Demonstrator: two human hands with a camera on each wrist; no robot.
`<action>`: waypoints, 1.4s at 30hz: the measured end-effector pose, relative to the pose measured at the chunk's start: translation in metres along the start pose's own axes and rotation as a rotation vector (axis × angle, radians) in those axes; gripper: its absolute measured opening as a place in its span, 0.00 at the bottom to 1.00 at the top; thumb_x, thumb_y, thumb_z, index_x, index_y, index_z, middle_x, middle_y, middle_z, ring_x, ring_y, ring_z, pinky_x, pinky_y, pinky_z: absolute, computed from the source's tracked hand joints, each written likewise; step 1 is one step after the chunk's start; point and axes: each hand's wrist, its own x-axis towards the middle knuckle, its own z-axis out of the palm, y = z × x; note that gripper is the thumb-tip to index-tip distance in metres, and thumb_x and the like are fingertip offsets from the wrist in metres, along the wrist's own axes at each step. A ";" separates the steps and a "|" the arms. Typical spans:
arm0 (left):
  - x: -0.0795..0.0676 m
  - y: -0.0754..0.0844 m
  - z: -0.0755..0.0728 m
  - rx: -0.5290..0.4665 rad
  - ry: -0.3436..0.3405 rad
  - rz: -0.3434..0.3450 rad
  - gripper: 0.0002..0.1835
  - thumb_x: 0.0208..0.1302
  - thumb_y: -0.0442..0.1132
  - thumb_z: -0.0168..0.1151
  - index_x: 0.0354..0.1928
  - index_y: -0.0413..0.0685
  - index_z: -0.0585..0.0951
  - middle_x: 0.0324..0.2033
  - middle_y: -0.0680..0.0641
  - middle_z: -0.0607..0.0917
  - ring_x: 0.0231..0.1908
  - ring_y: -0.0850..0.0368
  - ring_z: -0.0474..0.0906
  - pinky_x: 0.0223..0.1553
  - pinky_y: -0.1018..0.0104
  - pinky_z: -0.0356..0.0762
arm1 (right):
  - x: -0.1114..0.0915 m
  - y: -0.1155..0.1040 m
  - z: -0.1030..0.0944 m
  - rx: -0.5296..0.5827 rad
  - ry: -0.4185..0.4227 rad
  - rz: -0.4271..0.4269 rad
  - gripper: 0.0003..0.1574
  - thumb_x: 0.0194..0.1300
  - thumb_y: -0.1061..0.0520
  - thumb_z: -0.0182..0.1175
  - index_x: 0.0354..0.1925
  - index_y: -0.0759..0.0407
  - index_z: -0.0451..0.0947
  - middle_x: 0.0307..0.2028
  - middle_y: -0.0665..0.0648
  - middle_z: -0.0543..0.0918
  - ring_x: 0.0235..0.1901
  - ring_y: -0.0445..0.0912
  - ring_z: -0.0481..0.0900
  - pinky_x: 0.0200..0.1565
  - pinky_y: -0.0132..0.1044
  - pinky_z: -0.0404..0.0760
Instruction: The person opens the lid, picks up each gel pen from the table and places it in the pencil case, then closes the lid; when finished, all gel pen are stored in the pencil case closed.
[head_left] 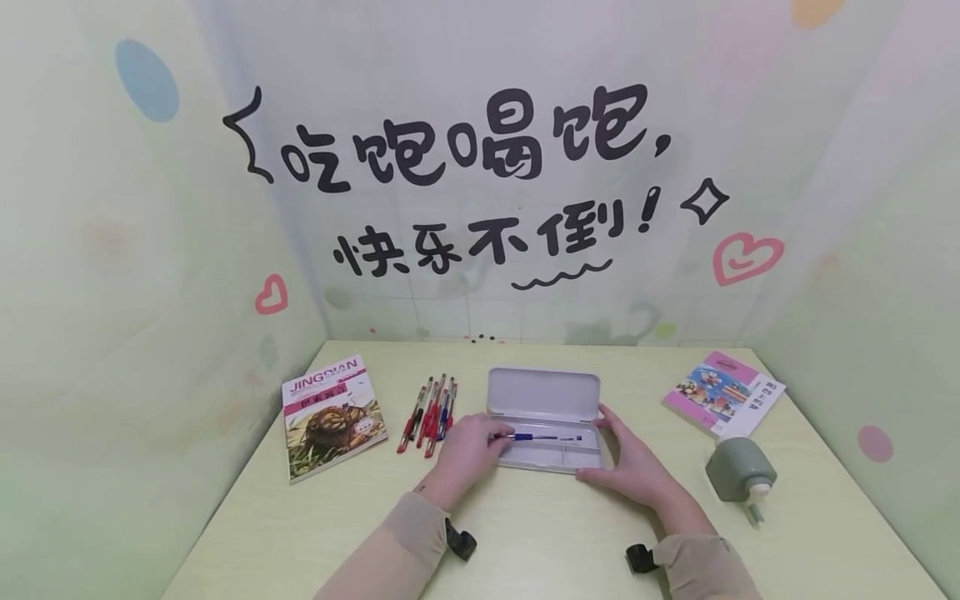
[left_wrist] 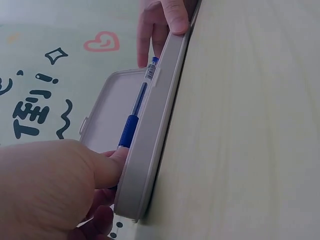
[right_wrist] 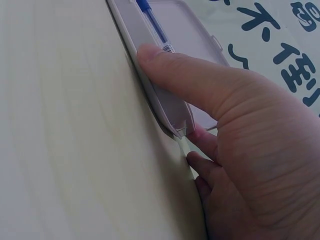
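Pencil case (head_left: 528, 456): in front of me on the pale table (head_left: 540, 550), lid raised along its far side, tray toward me.
Blue pen (head_left: 536, 437): over the tray's long rear compartment, lengthwise, blue cap end to the right; I can't tell whether it touches the floor of the case.
Left hand (head_left: 471, 452): at the left end of the pencil case, my thumb and fingers pinching the pen's left end.
Right hand (head_left: 639, 468): spread around the right end of the pencil case, gripping it, thumb on the front wall.
Loose pens (head_left: 432, 427): bunched left of the pencil case, with red, black and blue among them.
Lion magazine (head_left: 335, 421): farther left of the pencil case.
Pink book (head_left: 716, 393): well right of the pencil case.
Grey-green pump bottle (head_left: 737, 468): right of the pencil case, nearer me than the book.
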 end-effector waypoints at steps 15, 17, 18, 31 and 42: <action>-0.002 -0.007 0.003 -0.025 -0.036 -0.008 0.13 0.76 0.46 0.71 0.58 0.60 0.92 0.52 0.50 0.94 0.52 0.49 0.90 0.55 0.51 0.88 | 0.000 0.000 0.001 -0.002 -0.004 -0.008 0.85 0.54 0.38 0.87 0.89 0.63 0.45 0.78 0.68 0.73 0.83 0.73 0.59 0.82 0.74 0.55; -0.003 -0.006 0.003 -0.025 -0.037 -0.005 0.13 0.76 0.46 0.71 0.59 0.60 0.92 0.52 0.49 0.94 0.53 0.48 0.90 0.56 0.51 0.88 | 0.000 0.000 0.001 -0.006 -0.003 -0.011 0.85 0.54 0.39 0.87 0.89 0.63 0.45 0.78 0.67 0.73 0.83 0.73 0.59 0.81 0.74 0.55; -0.003 -0.006 0.003 -0.027 -0.038 -0.006 0.13 0.76 0.46 0.70 0.59 0.60 0.92 0.52 0.49 0.94 0.53 0.48 0.90 0.56 0.50 0.88 | 0.000 0.000 0.001 -0.007 -0.002 -0.013 0.85 0.54 0.39 0.87 0.89 0.63 0.45 0.78 0.67 0.73 0.83 0.73 0.59 0.81 0.74 0.55; -0.001 -0.007 -0.010 -0.052 -0.019 -0.052 0.16 0.77 0.47 0.69 0.63 0.59 0.90 0.61 0.48 0.91 0.62 0.46 0.88 0.65 0.46 0.85 | 0.003 0.002 0.001 -0.017 0.002 -0.016 0.85 0.54 0.39 0.87 0.89 0.63 0.44 0.78 0.67 0.74 0.83 0.73 0.60 0.81 0.74 0.56; 0.006 -0.041 -0.039 0.143 0.132 -0.297 0.22 0.76 0.47 0.69 0.68 0.55 0.86 0.67 0.42 0.88 0.65 0.39 0.86 0.61 0.39 0.87 | 0.002 0.003 0.001 -0.026 -0.001 -0.020 0.85 0.54 0.38 0.86 0.89 0.64 0.44 0.78 0.68 0.74 0.83 0.74 0.60 0.81 0.75 0.56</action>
